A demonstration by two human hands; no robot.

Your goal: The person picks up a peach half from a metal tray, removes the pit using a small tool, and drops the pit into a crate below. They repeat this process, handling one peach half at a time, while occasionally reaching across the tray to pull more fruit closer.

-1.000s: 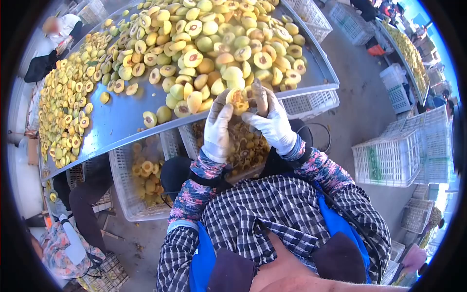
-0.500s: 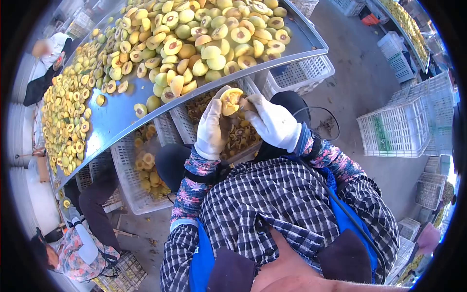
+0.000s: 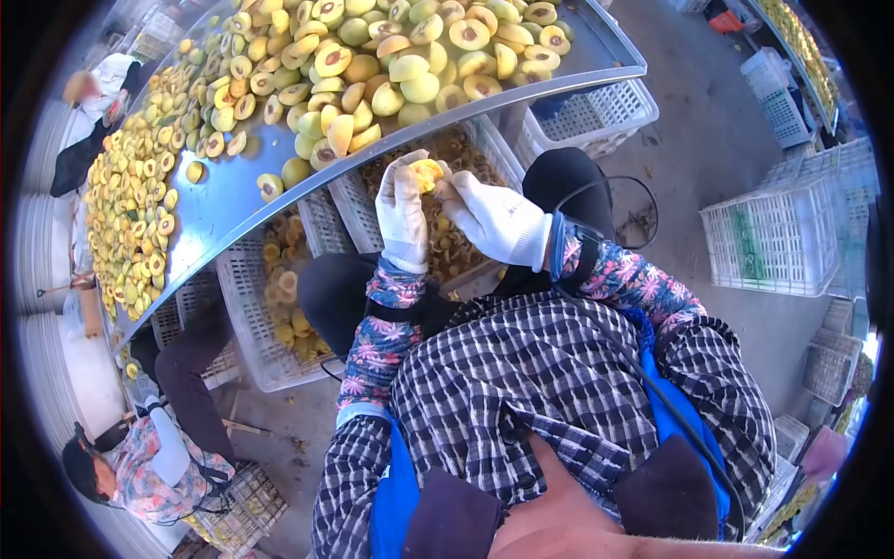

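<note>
A yellow fruit half (image 3: 426,175) is between my two gloved hands, over the crates below the table edge. My left hand (image 3: 403,210) is closed around its left side. The fingertips of my right hand (image 3: 494,216) are pinched together at its right side; whether they grip the fruit or something small is hidden. Many halved fruits (image 3: 410,70) with brown centres are heaped on the metal table (image 3: 219,210) just beyond my hands.
White crates with fruit pieces (image 3: 251,326) stand under the table, another crate (image 3: 596,121) at its right end. Crates (image 3: 773,238) are stacked at the right. A co-worker (image 3: 158,456) sits lower left; another person (image 3: 98,88) is upper left. A black cable (image 3: 656,210) loops beside my knee.
The fruit half and both hands have shifted slightly to the left in view, and the fruit is turned, showing less of its cut face. The surroundings have shifted slightly with the camera.
</note>
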